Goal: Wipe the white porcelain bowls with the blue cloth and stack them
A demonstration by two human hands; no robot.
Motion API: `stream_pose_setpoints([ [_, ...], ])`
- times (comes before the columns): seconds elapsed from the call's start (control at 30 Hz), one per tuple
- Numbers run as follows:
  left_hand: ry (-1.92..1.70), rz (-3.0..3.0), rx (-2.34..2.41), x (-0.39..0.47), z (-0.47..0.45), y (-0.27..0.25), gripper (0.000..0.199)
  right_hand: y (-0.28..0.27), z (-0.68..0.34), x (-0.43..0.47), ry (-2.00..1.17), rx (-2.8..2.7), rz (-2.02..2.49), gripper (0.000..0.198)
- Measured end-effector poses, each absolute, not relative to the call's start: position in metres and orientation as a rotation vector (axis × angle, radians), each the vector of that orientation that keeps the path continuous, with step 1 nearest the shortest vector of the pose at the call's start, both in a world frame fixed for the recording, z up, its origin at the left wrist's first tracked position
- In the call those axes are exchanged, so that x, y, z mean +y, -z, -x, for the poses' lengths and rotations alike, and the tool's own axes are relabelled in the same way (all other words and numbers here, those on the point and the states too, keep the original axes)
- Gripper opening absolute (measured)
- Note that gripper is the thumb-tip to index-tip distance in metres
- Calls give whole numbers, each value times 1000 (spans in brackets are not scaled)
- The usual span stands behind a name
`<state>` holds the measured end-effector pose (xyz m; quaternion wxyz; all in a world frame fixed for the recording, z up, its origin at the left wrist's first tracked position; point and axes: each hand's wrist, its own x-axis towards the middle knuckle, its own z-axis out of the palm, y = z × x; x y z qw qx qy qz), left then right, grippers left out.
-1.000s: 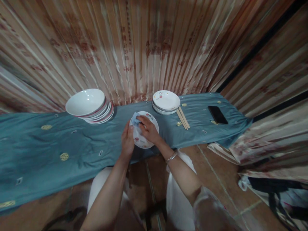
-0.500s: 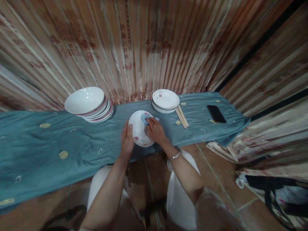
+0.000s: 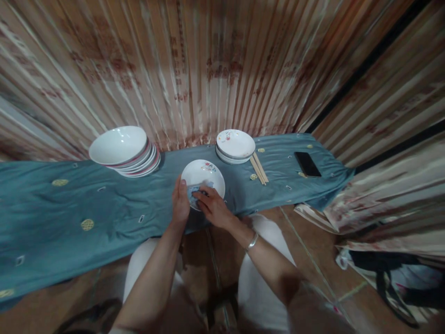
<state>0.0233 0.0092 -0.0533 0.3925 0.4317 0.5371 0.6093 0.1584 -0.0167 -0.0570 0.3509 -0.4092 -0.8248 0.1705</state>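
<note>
A white plate with a small floral print (image 3: 210, 175) is tilted over the near edge of the covered table. My left hand (image 3: 180, 202) grips its left rim, thumb on the upper face and fingers underneath. In my right hand (image 3: 212, 204) is a light blue cloth (image 3: 194, 194), pressed by the fingertips against the lower left of the plate's face. Behind and to the right stands a short stack of similar floral plates (image 3: 236, 144). A pair of wooden chopsticks (image 3: 259, 169) lies beside that stack.
A stack of larger white bowls (image 3: 120, 146) leans at the back left. Toward the right end of the blue tablecloth (image 3: 118, 204) lies a black phone (image 3: 308, 164). Pleated curtains (image 3: 194, 69) hang close behind and on the right. A dark bag (image 3: 382, 264) rests at lower right.
My right hand has moved the cloth from the plate's upper right down to its lower left. The plate appears turned, its floral print now near the top. My left hand still holds the rim.
</note>
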Motion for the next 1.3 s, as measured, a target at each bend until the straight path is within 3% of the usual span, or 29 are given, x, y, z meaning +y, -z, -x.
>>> stream_pose_setpoints([
  [0.27, -1542, -1216, 1430, 6, -24, 50, 55, 43, -145, 16, -301, -2209, 1001, 48],
  [0.5, -1513, -1314, 1398, 3, -26, 40, 49, 37, -157, 34, -122, -2266, 1221, 58],
  [0.83, -1495, -1354, 1424, 3, -23, 45, 46, 46, -169, 33, -9, -2214, 1514, 55],
  [1.3, -1510, -1229, 1451, 4, -25, 48, 52, 54, -178, -1, -161, -2219, 1514, 40],
])
